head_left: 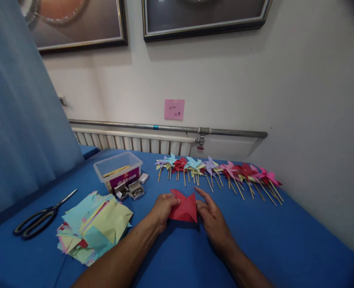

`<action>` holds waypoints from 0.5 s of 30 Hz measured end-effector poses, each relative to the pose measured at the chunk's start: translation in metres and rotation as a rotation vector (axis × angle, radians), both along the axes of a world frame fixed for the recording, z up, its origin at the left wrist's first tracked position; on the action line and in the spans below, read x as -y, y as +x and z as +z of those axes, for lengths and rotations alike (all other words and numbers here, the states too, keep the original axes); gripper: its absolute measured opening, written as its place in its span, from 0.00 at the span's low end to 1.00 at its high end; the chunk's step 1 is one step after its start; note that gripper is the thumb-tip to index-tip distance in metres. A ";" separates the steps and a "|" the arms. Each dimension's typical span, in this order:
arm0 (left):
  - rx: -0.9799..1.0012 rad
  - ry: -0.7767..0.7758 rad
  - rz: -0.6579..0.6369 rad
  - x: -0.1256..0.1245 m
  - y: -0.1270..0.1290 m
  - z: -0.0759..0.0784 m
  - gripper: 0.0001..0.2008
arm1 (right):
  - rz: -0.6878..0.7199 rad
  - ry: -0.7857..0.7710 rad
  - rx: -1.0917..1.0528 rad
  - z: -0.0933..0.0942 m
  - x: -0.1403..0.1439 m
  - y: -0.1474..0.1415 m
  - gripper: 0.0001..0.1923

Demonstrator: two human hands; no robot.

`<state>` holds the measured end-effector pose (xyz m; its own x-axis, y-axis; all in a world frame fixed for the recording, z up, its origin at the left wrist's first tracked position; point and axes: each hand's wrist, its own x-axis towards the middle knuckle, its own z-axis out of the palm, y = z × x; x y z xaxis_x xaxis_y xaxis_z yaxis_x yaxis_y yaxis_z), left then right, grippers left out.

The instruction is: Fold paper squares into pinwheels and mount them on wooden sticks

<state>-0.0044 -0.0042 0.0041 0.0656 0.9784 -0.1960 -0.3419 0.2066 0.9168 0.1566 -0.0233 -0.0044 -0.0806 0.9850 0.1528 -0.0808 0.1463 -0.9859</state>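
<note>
A red paper square [185, 208], partly folded, lies on the blue table [285, 240] in front of me. My left hand [162, 208] pinches its left edge with fingers curled over the paper. On its right edge rests my right hand [210, 214], fingers spread and pressing the paper down. Behind the hands, a row of finished paper pinwheels [219, 170] on wooden sticks lies across the table, in yellow, blue, red, purple and pink.
A pile of coloured paper squares [94, 226] sits at the left, with black scissors [40, 218] beside it. A clear plastic box [118, 168] holds wooden sticks; small open boxes of pins [133, 191] stand before it. A radiator [131, 141] and wall are behind.
</note>
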 end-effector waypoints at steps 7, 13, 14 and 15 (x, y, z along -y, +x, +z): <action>-0.053 0.034 0.013 -0.005 -0.006 -0.003 0.10 | 0.083 0.064 0.186 0.006 0.004 0.003 0.15; -0.070 0.047 -0.022 -0.006 -0.004 -0.008 0.09 | 0.077 0.135 0.279 0.009 0.003 0.006 0.12; -0.073 0.046 -0.016 -0.006 -0.004 -0.009 0.08 | 0.087 0.136 0.287 0.010 0.003 0.007 0.12; -0.079 0.045 -0.013 -0.006 -0.003 -0.009 0.08 | 0.094 0.128 0.292 0.011 0.003 0.007 0.11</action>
<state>-0.0079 0.0020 -0.0053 0.0642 0.9855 -0.1573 -0.2660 0.1688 0.9491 0.1635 -0.0263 0.0064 -0.2289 0.9453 0.2322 0.1830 0.2761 -0.9435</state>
